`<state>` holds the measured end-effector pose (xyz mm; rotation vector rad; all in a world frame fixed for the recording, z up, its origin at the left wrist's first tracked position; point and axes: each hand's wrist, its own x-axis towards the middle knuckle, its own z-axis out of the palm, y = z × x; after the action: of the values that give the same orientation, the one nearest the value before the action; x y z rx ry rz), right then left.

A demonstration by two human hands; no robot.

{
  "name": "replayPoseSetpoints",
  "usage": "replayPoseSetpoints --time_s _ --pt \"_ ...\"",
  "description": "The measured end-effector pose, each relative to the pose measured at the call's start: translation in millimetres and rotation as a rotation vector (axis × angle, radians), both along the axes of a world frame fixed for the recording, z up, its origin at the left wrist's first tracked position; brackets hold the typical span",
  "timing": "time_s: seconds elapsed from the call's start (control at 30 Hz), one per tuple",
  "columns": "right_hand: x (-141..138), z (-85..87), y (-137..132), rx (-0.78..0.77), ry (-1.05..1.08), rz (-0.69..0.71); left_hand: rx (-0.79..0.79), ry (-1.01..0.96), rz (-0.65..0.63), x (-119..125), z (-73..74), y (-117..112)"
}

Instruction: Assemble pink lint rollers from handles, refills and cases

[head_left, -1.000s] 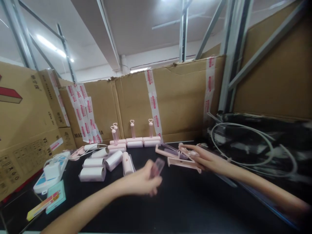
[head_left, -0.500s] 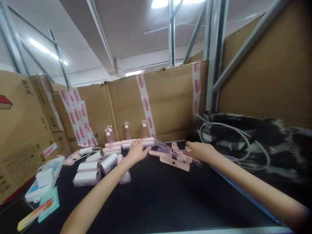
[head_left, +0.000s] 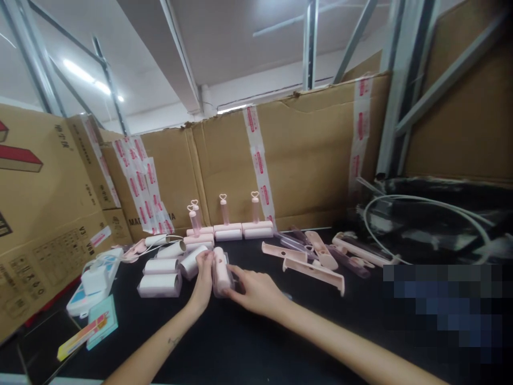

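Observation:
A pink lint roller [head_left: 223, 270] in a clear plastic case lies on the black table in front of me. My right hand [head_left: 250, 286] grips its right side and near end between thumb and fingers. At its upper left edge, my left hand [head_left: 204, 270] is closed, fingertips pressed to the case and partly hidden. Several white paper rolls [head_left: 161, 282] in clear trays sit left of my hands. Behind stands a row of pink lint rollers [head_left: 227, 231], with small heart-topped tubes [head_left: 223, 210] upright on them.
Loose pink plastic parts [head_left: 316, 274] and clear covers lie to the right. A white cable [head_left: 377, 200] loops over black plastic at far right. A power strip [head_left: 94, 286] and a yellow-and-red packet [head_left: 82, 337] are at left. A cardboard wall [head_left: 308, 155] closes the back.
My left hand has come back from the rear row, and my right hand has moved left from the loose parts. Both are now at the pink lint roller. The view has shifted slightly.

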<state>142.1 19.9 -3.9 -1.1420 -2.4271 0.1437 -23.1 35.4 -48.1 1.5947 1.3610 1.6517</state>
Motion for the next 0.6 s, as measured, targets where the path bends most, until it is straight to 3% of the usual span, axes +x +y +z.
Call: replayPoseSetpoints --time_s 0.1,0.2,0.3,0.6 --pt "17.1 5.5 6.6 -0.074 0.04 -0.048 0.013 0.011 -0.075 0.8 -3.9 -1.2" --pt "25.2 12.5 17.3 -0.055 0.057 -0.129 0.042 0.142 -0.137 1.8 -5.6 -5.8" --pt "24.4 10.7 24.2 -0.022 0.115 -0.115 0.035 0.251 -0.072 4.5 -6.8 -8.2" --pt "23.4 6.3 28.2 -0.063 0.306 -0.074 0.012 0.257 0.013 12.5 -3.2 -9.5"
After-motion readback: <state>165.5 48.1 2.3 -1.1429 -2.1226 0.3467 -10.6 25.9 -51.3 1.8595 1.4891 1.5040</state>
